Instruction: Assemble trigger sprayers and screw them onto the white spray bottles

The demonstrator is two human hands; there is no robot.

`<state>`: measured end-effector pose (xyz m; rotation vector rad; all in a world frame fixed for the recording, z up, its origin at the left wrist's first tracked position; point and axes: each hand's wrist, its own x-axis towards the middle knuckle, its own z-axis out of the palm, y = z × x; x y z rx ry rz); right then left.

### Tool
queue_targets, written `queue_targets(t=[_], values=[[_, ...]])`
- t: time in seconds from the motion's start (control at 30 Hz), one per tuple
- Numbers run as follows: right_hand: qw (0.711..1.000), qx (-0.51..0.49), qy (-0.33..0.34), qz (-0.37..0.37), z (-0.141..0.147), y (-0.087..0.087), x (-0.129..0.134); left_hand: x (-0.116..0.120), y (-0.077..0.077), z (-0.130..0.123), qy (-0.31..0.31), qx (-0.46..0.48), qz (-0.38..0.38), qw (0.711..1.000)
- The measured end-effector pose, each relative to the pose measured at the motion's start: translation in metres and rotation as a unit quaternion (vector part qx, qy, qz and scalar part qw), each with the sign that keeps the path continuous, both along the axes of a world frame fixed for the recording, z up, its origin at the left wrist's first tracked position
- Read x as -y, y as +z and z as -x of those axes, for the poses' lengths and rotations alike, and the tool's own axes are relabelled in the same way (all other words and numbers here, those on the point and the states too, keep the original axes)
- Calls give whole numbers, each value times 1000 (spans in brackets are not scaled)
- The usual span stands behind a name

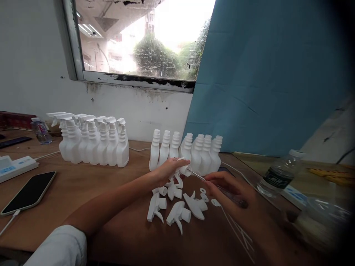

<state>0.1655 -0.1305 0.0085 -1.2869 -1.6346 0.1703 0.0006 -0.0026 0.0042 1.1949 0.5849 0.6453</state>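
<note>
My left hand (165, 172) is closed around a white trigger spray head (185, 170), its round collar facing right. A screwdriver (197, 176) is gripped in my right hand (226, 184), and its thin metal tip meets the collar opening; how deep it reaches I cannot tell. Below my hands, several loose spray heads (179, 215) lie on the brown table (119, 229). Small white washers (204, 197) rest beside them, near my right wrist. Thin white tubes (238, 232) lie partly under my right forearm. Open-necked white bottles (198, 153) stand in a row just behind my hands.
At the left stand several bottles fitted with spray heads (94, 144). A phone (29, 192) on a cable and a power strip (18, 167) lie further left. On the right are a labelled water bottle (280, 173) and a clear container (321, 218). A wall with a window (144, 44) rises behind.
</note>
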Motion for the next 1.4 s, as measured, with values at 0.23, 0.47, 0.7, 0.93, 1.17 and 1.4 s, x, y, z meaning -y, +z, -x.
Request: queue_targets(t=[0.23,0.47,0.7,0.93,1.17,1.4], values=[[998,18,-44,-42,5,-2,4,-1,-5,-2,18,-7,-13,1000],[990,19,-85,-112,15,-7,-1,5,-10,-7,37,20,-29,999],[981,-149,-108,-57,25,-18,-15,5,-7,-4,62,23,-53,996],[980,-198,-22,-3,20,-20,-19,1,-4,-1,34,-10,-90,995],[980,-191,31,35,12,-18,-19,-4,-12,-3,12,-84,-108,991],[959,-264,69,77,8,-14,-24,-12,-21,-5,-14,-102,-86,991]])
